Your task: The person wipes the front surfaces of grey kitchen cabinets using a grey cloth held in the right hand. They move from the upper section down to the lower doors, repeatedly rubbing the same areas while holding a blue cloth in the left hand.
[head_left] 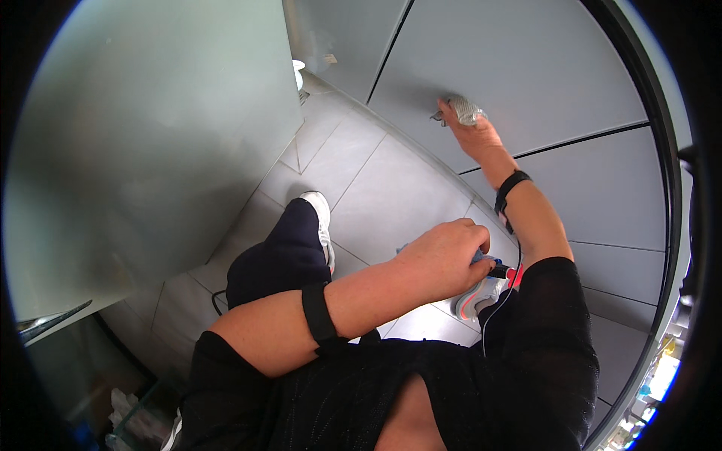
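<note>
My right hand (475, 137) is pressed against a grey panel front (526, 68), closed around a crumpled grey-white cloth (466, 111). Lower down, near my body, my left hand (447, 255) wraps around a partly hidden item with a blue body, a black neck (499, 270) and a red end. My fingers cover most of it, so its kind cannot be made out. A black strap (319, 316) circles my left forearm. Another black strap (511, 189) sits near my right wrist, with a thin cable running down from it.
Light grey floor tiles (398, 180) lie beneath me, with my white shoe (319, 210) on them. A large pale greenish panel (158, 135) stands at the left. Dark seams divide the grey panels at the right. At lower left is a dark space with a plastic bag (128, 410).
</note>
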A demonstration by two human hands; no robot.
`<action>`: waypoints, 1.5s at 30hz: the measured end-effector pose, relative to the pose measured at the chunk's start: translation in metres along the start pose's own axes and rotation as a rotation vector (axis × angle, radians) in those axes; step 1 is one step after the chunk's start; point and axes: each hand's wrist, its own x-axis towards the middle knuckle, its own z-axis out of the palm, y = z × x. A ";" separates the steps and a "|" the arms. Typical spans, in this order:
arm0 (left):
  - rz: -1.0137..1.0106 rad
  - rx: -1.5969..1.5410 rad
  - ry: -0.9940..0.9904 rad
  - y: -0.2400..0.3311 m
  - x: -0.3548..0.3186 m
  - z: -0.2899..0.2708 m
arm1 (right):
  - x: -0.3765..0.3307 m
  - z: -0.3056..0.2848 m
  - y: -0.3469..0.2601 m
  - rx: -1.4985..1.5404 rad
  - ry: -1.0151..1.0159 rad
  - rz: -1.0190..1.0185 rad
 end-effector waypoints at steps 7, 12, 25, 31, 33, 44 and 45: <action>-0.014 0.020 -0.006 -0.001 0.003 0.005 | 0.036 -0.066 0.020 -0.252 0.408 0.032; -0.036 0.003 0.000 0.000 0.002 0.003 | -0.001 -0.029 0.010 -0.330 0.042 -0.118; -0.023 0.042 0.042 -0.006 0.000 0.007 | 0.052 -0.115 0.045 -0.237 0.601 0.071; -0.026 0.027 0.062 -0.010 0.001 0.009 | 0.028 -0.172 0.069 -0.219 0.823 0.158; 0.007 0.040 0.065 -0.010 0.002 0.008 | 0.009 -0.177 0.082 -0.287 0.839 0.259; 0.044 0.055 0.042 -0.006 -0.006 0.014 | -0.078 -0.185 0.119 -0.180 0.620 0.638; 0.051 0.052 0.046 -0.006 -0.006 0.014 | -0.070 -0.191 0.120 -0.191 0.683 0.614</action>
